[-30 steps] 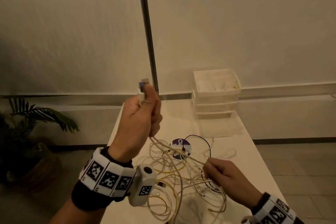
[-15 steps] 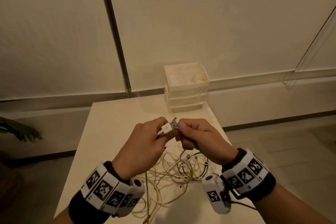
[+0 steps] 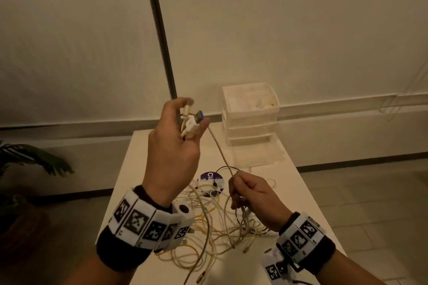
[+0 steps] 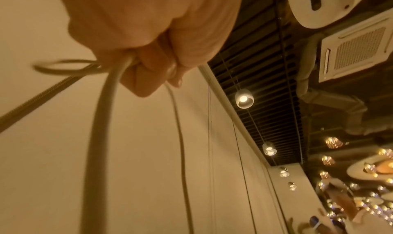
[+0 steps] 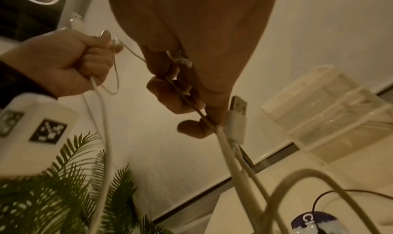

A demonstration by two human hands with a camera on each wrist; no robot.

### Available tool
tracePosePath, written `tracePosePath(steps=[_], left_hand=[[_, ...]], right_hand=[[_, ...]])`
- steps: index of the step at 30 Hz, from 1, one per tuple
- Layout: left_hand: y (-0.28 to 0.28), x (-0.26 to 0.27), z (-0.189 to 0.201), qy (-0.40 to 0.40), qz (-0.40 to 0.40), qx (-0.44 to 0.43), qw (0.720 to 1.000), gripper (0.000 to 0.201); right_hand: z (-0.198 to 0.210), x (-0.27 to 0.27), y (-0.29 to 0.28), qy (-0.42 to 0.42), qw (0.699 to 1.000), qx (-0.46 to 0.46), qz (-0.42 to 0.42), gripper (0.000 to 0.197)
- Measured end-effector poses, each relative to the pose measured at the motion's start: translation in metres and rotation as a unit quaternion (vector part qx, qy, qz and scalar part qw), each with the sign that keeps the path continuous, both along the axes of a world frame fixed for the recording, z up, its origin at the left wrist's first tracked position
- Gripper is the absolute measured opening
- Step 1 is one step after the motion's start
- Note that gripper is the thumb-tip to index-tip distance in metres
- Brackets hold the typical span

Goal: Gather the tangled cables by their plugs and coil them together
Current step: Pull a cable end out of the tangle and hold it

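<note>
The left hand (image 3: 172, 143) is holding a white USB plug (image 3: 193, 122) raised above the worktop (image 3: 136, 159), its fingers (image 3: 185, 102) curling around the plug body and at least one further thin cable end beside it. The right hand (image 3: 253, 196) is pinching a taut beige cable (image 3: 220, 152) lower down, fingers closed around the strand. This cable is running from the left hand down through the right. The tangled cables (image 3: 208, 227) are lying in a loose heap on the worktop beneath both hands, partly over a round purple sticker (image 3: 208, 177). In the right wrist view a second USB plug (image 5: 237, 118) is hanging just beside the right fingers.

The cables are judged light, limp and springy, likely to snag on one another when pulled. The rigid plugs are offering the surest hold; the smooth sheaths are probably sliding through a loose pinch, which suits drawing out slack. Hard pulls at the plug joints are risking damage. A stack of clear drawers (image 3: 251, 118) is standing at the far edge.
</note>
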State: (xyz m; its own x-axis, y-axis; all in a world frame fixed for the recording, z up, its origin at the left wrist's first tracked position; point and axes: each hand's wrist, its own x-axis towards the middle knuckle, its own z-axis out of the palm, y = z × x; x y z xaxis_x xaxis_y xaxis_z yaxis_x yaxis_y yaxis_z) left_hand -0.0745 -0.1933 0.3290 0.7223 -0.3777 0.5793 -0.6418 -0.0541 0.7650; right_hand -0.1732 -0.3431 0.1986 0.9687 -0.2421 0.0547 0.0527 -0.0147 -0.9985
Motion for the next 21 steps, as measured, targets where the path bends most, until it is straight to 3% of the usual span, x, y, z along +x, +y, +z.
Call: tracePosePath(steps=[3, 7, 9, 11, 15, 18, 21], left_hand=[[0.004, -0.008, -0.013, -0.044, 0.016, 0.034, 0.998, 0.063], [-0.001, -0.019, -0.036, -0.090, -0.098, 0.141, 0.981, 0.085], [-0.006, -0.021, -0.044, -0.084, -0.139, 0.229, 0.960, 0.068], [-0.008, -0.020, -0.050, -0.059, -0.150, 0.286, 0.944, 0.038], [-0.009, -0.011, -0.051, -0.045, -0.111, 0.295, 0.948, 0.006], [-0.009, -0.008, -0.043, -0.089, -0.061, 0.276, 0.955, 0.012], [-0.006, -0.013, -0.022, -0.105, -0.017, 0.158, 0.982, 0.015]], right_hand=[[0.007, -0.001, 0.000, -0.001, 1.000, 0.027, -0.003, 0.030], [0.018, -0.001, 0.004, -0.009, 0.997, 0.078, 0.013, 0.033], [0.023, -0.001, 0.004, -0.019, 0.994, 0.104, 0.022, 0.039], [0.027, -0.003, 0.003, -0.034, 0.991, 0.126, 0.040, 0.032], [0.028, -0.008, 0.001, -0.029, 0.986, 0.155, 0.060, 0.044], [0.027, -0.008, 0.000, -0.023, 0.990, 0.127, 0.052, 0.033], [0.013, -0.007, -0.002, 0.026, 0.999, 0.023, 0.029, 0.037]])
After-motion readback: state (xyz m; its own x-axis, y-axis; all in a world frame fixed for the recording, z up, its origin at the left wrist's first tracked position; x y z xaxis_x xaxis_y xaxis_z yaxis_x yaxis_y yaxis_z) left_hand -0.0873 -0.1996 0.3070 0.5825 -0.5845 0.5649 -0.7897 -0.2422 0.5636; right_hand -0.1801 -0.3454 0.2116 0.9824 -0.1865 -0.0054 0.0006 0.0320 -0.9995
